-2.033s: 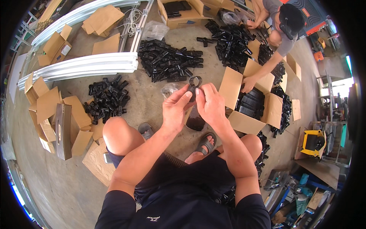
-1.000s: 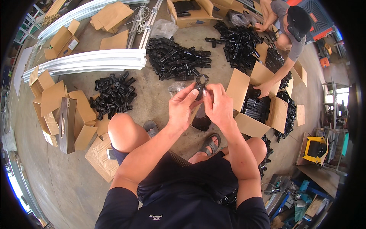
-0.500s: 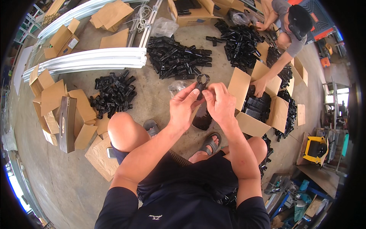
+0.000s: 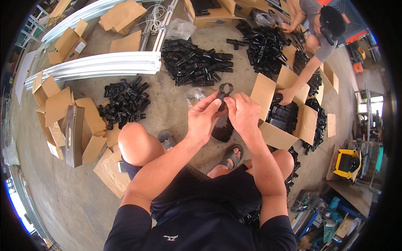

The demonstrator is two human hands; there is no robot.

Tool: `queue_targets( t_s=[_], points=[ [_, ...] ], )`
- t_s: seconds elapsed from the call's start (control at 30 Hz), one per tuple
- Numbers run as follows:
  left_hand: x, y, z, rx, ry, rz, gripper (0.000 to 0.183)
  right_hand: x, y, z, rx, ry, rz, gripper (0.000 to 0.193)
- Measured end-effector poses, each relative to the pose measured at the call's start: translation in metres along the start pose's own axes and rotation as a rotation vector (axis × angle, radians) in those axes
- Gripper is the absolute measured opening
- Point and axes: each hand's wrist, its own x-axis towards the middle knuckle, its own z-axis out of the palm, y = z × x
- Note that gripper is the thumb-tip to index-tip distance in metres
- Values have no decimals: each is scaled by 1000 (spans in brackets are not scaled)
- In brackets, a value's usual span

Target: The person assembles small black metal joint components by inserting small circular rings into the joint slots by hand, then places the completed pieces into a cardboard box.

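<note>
A black ring-shaped clamp (image 4: 226, 88) points away from me, held up between my two hands. My left hand (image 4: 202, 119) is closed on its stem, with the thumb on top. From the other side, my right hand (image 4: 244, 113) pinches at the stem with thumb and bent forefinger; any small part between those fingertips is hidden. Beneath my hands, partly covered by them, sits a container of small dark pieces (image 4: 222, 130). A crumpled clear plastic bag (image 4: 195, 96) lies on the floor just beyond my left hand.
Piles of black fittings lie left (image 4: 124, 101), ahead (image 4: 194, 62) and far right (image 4: 266, 48). At right, a co-worker's hand (image 4: 287, 97) reaches into an open carton (image 4: 307, 125) of black parts. White metal profiles (image 4: 96, 67) and cardboard boxes (image 4: 90, 121) lie left.
The clamp has turned slightly and shifted a little to the right, its ring now facing me more openly. My hands have moved slightly with it. The co-worker's hand stays at the carton.
</note>
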Motion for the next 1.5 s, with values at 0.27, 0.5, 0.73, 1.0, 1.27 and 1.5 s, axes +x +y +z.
queue_targets(
  t_s=[0.27, 0.5, 0.73, 1.0, 1.27, 1.5],
  points=[
    [3, -1, -1, 4, -15, -14, 27, 1, -12, -4, 124, 6, 64, 16],
    [2, -9, -4, -6, -25, -26, 28, -1, -4, 4, -21, -1, 74, 27],
    [6, -8, -5, -51, -13, 15, 29, 7, -16, -12, 148, -40, 164, 23],
    [7, -6, -7, -51, -120, -54, 28, -4, -3, 1, 48, 28, 109, 20],
    [27, 39, -13, -272, 166, 199, 28, 3, -9, -9, 244, -45, 125, 32],
    [37, 104, -70, -471, 493, 484, 62, -4, 1, -22, 236, -31, 161, 31]
  ],
)
